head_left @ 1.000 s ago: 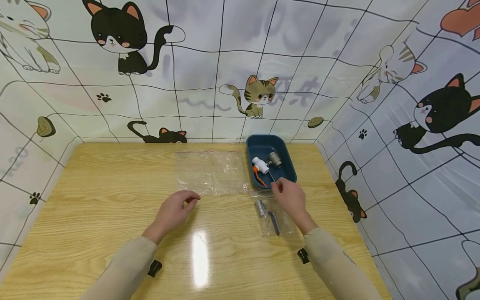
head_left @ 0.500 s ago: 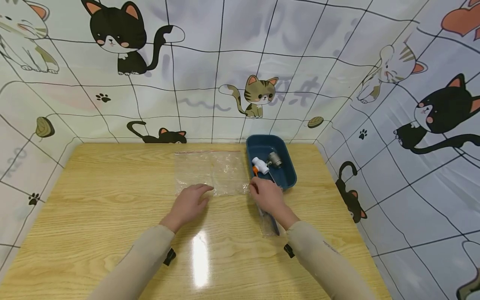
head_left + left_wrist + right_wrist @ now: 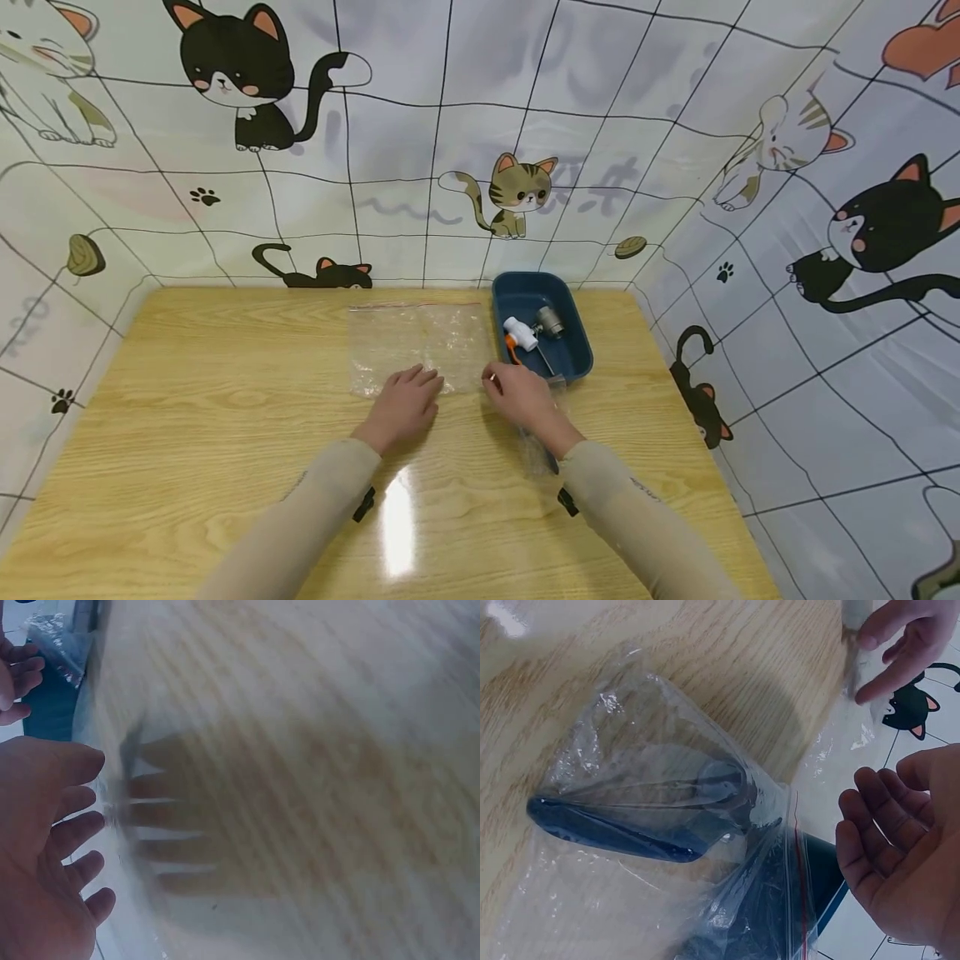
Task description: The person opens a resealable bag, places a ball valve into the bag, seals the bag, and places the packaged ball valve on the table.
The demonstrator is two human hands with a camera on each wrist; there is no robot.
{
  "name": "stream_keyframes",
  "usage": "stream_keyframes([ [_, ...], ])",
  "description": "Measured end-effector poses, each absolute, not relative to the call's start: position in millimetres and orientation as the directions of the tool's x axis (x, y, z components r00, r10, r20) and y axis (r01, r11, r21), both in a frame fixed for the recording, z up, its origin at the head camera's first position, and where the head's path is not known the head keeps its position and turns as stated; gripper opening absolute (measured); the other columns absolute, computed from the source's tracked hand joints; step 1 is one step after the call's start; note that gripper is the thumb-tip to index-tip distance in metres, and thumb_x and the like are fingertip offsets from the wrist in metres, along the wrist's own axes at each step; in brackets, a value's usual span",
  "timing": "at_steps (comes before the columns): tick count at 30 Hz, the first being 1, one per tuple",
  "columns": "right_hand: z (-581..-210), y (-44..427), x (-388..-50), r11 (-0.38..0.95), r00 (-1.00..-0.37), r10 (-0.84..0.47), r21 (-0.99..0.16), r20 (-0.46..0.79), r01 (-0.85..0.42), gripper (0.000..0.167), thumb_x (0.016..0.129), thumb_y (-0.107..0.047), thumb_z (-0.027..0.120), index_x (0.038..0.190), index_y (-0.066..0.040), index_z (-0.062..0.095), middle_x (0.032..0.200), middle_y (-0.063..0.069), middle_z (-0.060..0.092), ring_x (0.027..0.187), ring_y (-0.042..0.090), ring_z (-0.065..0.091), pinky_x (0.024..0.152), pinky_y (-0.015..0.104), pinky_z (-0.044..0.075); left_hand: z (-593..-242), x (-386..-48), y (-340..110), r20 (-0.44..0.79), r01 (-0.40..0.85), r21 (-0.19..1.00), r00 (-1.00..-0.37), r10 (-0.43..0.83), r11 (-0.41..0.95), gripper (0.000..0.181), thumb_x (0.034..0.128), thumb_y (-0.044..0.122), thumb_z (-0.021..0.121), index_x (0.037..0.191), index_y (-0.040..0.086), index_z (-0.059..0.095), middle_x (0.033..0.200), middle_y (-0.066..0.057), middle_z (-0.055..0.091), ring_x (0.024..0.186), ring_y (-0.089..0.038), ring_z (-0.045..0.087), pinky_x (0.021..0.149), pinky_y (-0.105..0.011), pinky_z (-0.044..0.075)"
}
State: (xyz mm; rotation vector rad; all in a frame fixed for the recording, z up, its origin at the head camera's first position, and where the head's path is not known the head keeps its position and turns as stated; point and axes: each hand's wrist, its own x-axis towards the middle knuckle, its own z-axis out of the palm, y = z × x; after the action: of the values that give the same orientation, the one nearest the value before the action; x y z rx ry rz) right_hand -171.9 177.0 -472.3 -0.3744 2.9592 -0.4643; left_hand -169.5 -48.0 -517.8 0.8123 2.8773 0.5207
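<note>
A large clear zip bag (image 3: 412, 337) lies flat on the table, its red-lined seal at the far side. Over its near edge my left hand (image 3: 405, 407) is spread palm down, fingers fairly straight. My right hand (image 3: 522, 398) hovers by the bag's near right corner. In the right wrist view its fingers (image 3: 885, 814) are loosely bent around nothing. A smaller zip bag (image 3: 630, 900) lies beneath the right wrist, partly hidden in the head view. Inside it is a valve with a dark blue lever (image 3: 615, 831).
Behind the right hand stands a dark blue tray (image 3: 576, 357). It contains a white valve (image 3: 521, 332) with an orange lever (image 3: 513, 348) and a grey metal fitting (image 3: 550, 322). Cat-printed cloth walls (image 3: 405, 192) border the wooden table (image 3: 225, 392) behind and at the sides.
My left hand has moved right and forward, its fingers straightening over the large bag's near edge. My right hand has moved left from the tray's near rim, covering part of the small bag.
</note>
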Motion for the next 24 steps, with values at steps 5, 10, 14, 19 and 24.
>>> stream_keyframes([
  [5,-476.0,177.0,-171.9,0.919,-0.961,-0.262,-0.326,-0.090,-0.220,0.021,0.101,-0.029,0.050,0.110,-0.019,0.068,0.078,-0.007,0.065,0.057,0.007,0.051,0.053,0.027,0.041,-523.6,-167.6,-47.1,0.012,0.513,0.313,-0.843,0.537,0.799,0.037,0.0981,0.021,0.053,0.133,0.010,0.058,0.143,-0.010,0.054,0.140,-0.035,0.039,0.116,-0.052,0.028],
  [10,-478.6,178.2,-172.6,0.918,-0.959,-0.267,-0.329,-0.095,-0.223,0.023,0.101,-0.028,0.050,0.110,-0.018,0.068,0.079,-0.007,0.065,0.058,0.007,0.051,0.054,0.027,0.042,-523.6,-166.2,-47.7,0.069,0.563,0.269,-0.821,0.567,0.782,0.027,0.0977,0.020,0.055,0.121,0.013,0.066,0.127,-0.005,0.064,0.131,-0.030,0.049,0.110,-0.050,0.034],
  [14,-477.6,177.2,-173.2,0.919,-0.956,-0.275,-0.319,-0.100,-0.231,0.020,0.100,-0.028,0.052,0.109,-0.019,0.068,0.080,-0.007,0.066,0.060,0.006,0.052,0.056,0.026,0.043,-522.5,-164.9,-47.7,0.080,0.578,0.231,-0.813,0.577,0.782,0.025,0.0979,0.020,0.055,0.119,0.015,0.067,0.121,-0.003,0.066,0.122,-0.027,0.054,0.107,-0.049,0.036],
  [19,-477.1,176.8,-172.4,0.923,-0.957,-0.274,-0.306,-0.099,-0.233,0.018,0.100,-0.027,0.053,0.106,-0.021,0.068,0.080,-0.008,0.065,0.060,0.005,0.051,0.056,0.026,0.043,-526.4,-163.9,-48.4,0.094,0.600,0.205,-0.798,0.595,0.773,0.019,0.0970,0.022,0.057,0.110,0.017,0.071,0.125,-0.006,0.063,0.125,-0.029,0.053,0.107,-0.051,0.037],
  [24,-479.2,177.9,-171.5,0.928,-0.960,-0.264,-0.295,-0.093,-0.227,0.018,0.100,-0.028,0.053,0.106,-0.021,0.068,0.078,-0.008,0.065,0.060,0.005,0.051,0.056,0.026,0.042,-528.8,-160.3,-51.2,0.142,0.622,0.234,-0.782,0.606,0.747,0.012,0.0949,0.020,0.060,0.101,0.016,0.069,0.126,-0.009,0.063,0.130,-0.034,0.050,0.109,-0.054,0.035],
])
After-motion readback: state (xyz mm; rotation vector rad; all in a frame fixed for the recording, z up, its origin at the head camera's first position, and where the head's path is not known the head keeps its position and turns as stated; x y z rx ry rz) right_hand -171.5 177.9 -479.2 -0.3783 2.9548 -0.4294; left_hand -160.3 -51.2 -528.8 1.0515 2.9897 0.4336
